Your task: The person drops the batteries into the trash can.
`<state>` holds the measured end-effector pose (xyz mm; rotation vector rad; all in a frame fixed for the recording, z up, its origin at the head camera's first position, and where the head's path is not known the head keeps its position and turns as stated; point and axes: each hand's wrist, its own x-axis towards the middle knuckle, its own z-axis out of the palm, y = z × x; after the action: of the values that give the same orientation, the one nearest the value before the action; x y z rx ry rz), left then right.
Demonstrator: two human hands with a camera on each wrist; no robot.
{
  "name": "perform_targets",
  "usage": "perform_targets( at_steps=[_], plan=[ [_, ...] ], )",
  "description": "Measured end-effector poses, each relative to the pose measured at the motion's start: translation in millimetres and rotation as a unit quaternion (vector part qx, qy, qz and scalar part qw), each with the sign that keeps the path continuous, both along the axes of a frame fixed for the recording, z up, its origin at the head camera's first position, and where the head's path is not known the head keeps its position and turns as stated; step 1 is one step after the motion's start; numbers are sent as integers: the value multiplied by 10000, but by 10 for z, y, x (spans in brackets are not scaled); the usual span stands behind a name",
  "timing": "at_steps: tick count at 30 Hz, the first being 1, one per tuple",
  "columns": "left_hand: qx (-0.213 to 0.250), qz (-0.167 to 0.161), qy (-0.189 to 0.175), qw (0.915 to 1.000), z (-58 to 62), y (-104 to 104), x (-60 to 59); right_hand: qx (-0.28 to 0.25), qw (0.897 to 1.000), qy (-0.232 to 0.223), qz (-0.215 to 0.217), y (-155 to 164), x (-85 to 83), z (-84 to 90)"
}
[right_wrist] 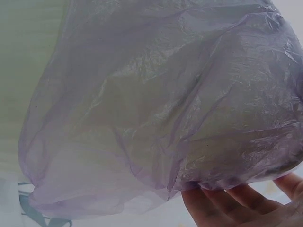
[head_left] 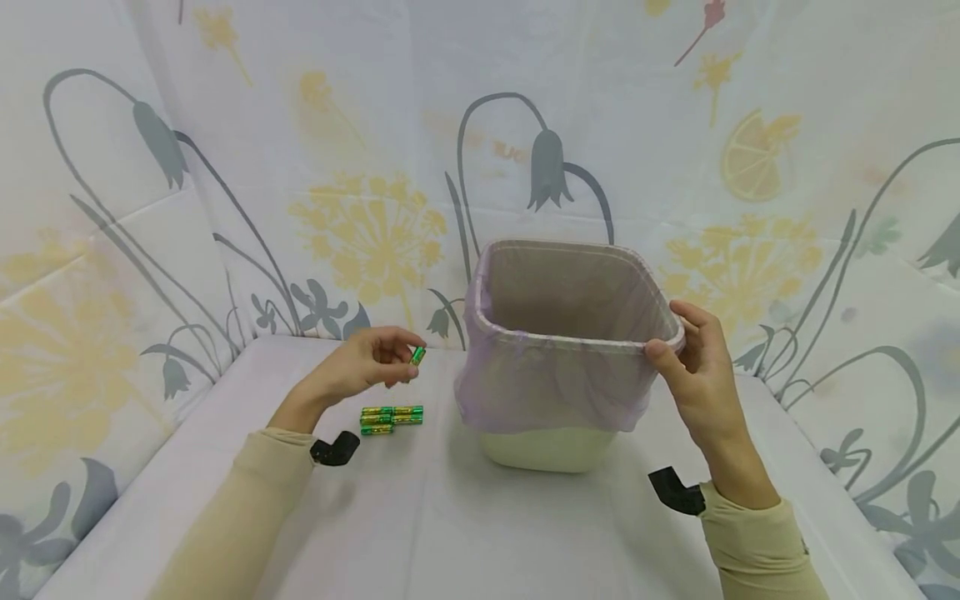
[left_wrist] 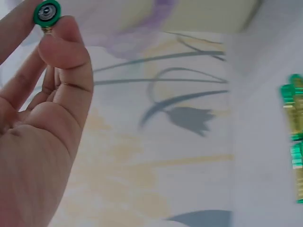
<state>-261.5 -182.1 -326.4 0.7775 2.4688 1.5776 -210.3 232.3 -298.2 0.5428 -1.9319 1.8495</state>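
Observation:
Between thumb and fingertips my left hand [head_left: 372, 360] pinches one green-and-gold battery [head_left: 417, 356], held above the table to the left of the bin. In the left wrist view the end of that battery [left_wrist: 47, 13] faces the camera. A pale green bin [head_left: 551, 450] stands on the table, lined with a thin purple bag [head_left: 555, 379] folded over its rim. My right hand [head_left: 697, 379] grips the bin's right front corner, thumb in front and fingers at the side. The right wrist view shows its fingers against the wrinkled bag [right_wrist: 156, 109].
Several more green-and-gold batteries [head_left: 377, 420] lie grouped in rows on the white table [head_left: 360, 525], below my left hand. A flower-patterned cloth [head_left: 360, 125] hangs behind and at both sides. Each wrist carries a black mount [head_left: 336, 449].

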Motion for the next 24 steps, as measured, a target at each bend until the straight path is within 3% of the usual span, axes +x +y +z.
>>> perform_targets(
  at_steps=[6, 10, 13, 18, 24],
  plan=[
    [527, -164, 523, 9971, 704, 112, -89, -25, 10000, 80, 28, -3, 7, 0],
    [325, -92, 709, 9969, 1058, 297, -179, -30, 10000, 73, 47, 0, 6, -4],
    [46, -264, 698, 9972, 1264, 491, -225, -4, 10000, 63, 48, 0, 8, -6],
    [9, -611, 622, 9962, 1427, 828, -348, -9, 10000, 59, 53, -2, 9, -4],
    [118, -993, 559, 9934, 1415, 1172, -471, 32, 9999, 70, 77, 6, -2, -11]
  ],
)
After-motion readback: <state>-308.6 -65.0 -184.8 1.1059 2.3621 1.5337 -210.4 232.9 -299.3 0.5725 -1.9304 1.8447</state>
